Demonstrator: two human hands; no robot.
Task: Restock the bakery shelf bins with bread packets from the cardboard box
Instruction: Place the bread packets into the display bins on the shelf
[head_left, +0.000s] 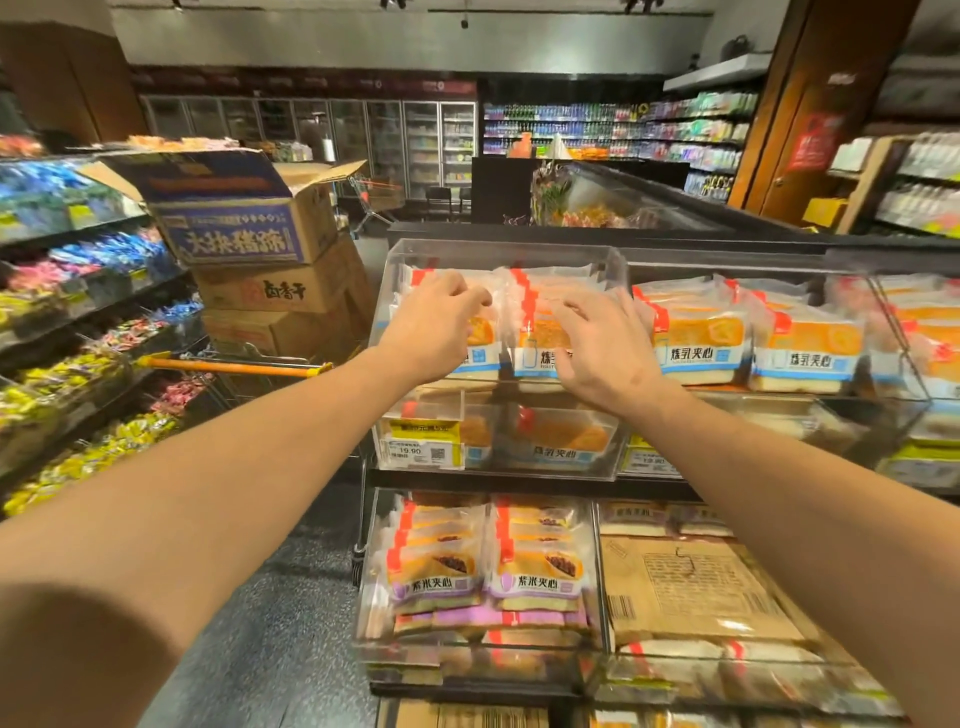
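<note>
Candy shelves (78, 291) far left, stacked boxes (270, 270) on a cart (234, 368), left hand (431, 332) fingers curled on bread packets (540, 332) in clear top bin (498, 254), right hand (602, 348) spread flat on them, fuller bins (779, 338) right.

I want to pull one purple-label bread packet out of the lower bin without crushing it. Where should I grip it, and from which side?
Probably by the front purple-label packet at its top sealed edge with the red strip, coming from above through the open top of the clear lower bin. The packets stand packed in rows against the front wall, so only their tops are free; pinching the flat seal with the fingers spares the soft bread.
</note>
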